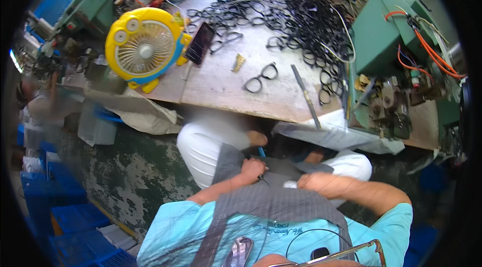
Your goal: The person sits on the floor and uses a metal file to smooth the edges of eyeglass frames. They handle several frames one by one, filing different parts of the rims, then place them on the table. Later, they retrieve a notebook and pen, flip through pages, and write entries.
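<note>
My left hand [252, 169] is a closed fist in my lap, over a grey striped apron [271, 199]. A thin dark piece [262, 180] sticks out below its fingers. My right hand [314, 181] lies a little to the right on the apron, knuckles up, with its fingers curled under and hidden. A small blue thing [261, 152] shows just above my left hand, below the bench edge. My white-trousered knees [206, 149] are under the wooden workbench [221, 89].
On the bench lie a heap of black spectacle frames [301, 16], a single black frame [261, 79], a metal rod [306, 96], a small brass part [238, 62], a dark phone [200, 42] and a yellow fan [144, 48]. A green machine [396, 56] stands right; blue crates [75, 222] left.
</note>
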The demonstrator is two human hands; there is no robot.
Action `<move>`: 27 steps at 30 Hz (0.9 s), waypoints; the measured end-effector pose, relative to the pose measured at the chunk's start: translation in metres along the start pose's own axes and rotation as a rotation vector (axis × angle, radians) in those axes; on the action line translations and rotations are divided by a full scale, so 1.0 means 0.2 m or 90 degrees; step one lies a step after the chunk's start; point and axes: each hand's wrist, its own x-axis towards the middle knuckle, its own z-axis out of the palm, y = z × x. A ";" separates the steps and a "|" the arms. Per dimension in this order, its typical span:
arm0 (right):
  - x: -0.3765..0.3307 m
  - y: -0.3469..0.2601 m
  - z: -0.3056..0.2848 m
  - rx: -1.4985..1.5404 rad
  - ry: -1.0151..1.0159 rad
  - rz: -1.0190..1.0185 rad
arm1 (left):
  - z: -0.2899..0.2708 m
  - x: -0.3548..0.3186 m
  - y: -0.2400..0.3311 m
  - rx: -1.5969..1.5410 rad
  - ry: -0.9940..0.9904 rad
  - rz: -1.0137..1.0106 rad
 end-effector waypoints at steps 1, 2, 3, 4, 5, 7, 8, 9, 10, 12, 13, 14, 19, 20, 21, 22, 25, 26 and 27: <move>-0.06 0.01 -0.07 -0.004 0.045 0.065 | -0.01 0.01 0.01 0.014 -0.048 -0.002; -0.12 0.05 -0.15 -0.007 0.113 0.108 | -0.02 0.03 0.01 0.038 -0.094 0.011; -0.09 0.09 -0.20 0.106 0.269 0.108 | -0.03 0.04 0.02 0.017 -0.089 0.015; -0.06 0.14 -0.24 0.337 0.294 0.222 | -0.05 0.05 0.03 -0.001 -0.092 0.009; -0.04 0.16 -0.24 0.711 0.342 0.265 | -0.06 0.05 0.04 -0.029 -0.076 0.010; 0.03 0.19 -0.19 0.957 0.437 0.144 | -0.12 0.05 0.05 -0.104 -0.022 0.011; 0.07 0.22 -0.16 0.979 0.444 0.102 | -0.15 0.02 0.04 -0.150 0.020 0.015; 0.12 0.26 -0.13 1.012 0.445 0.063 | -0.20 -0.01 0.01 -0.186 0.046 0.006; 0.17 0.31 -0.09 1.044 0.448 0.024 | -0.25 -0.01 -0.01 -0.218 0.093 0.006; 0.28 0.44 -0.02 1.012 0.445 0.036 | -0.39 -0.04 -0.09 -0.254 0.244 0.026; 0.34 0.51 0.04 0.985 0.447 0.044 | -0.47 -0.07 -0.15 -0.215 0.306 -0.004; 0.40 0.59 0.10 0.962 0.444 0.018 | -0.55 -0.10 -0.22 -0.173 0.367 -0.034; 0.82 0.97 0.45 0.653 0.450 0.546 | -0.82 -0.23 -0.54 -0.064 0.603 -0.249; 0.86 1.03 0.53 0.714 0.412 0.561 | -0.83 -0.24 -0.58 -0.085 0.618 -0.306; 0.93 1.05 0.60 0.692 0.429 0.659 | -0.83 -0.23 -0.62 -0.092 0.632 -0.313; 0.98 1.08 0.66 0.648 0.457 0.610 | -0.82 -0.23 -0.64 -0.062 0.593 -0.298; 1.07 1.17 0.73 0.495 0.427 0.559 | -0.78 -0.22 -0.69 0.001 0.507 -0.263; 1.12 1.18 0.74 0.433 0.466 0.532 | -0.77 -0.22 -0.70 -0.021 0.499 -0.298; 1.18 1.18 0.74 0.371 0.488 0.529 | -0.77 -0.21 -0.70 -0.052 0.493 -0.328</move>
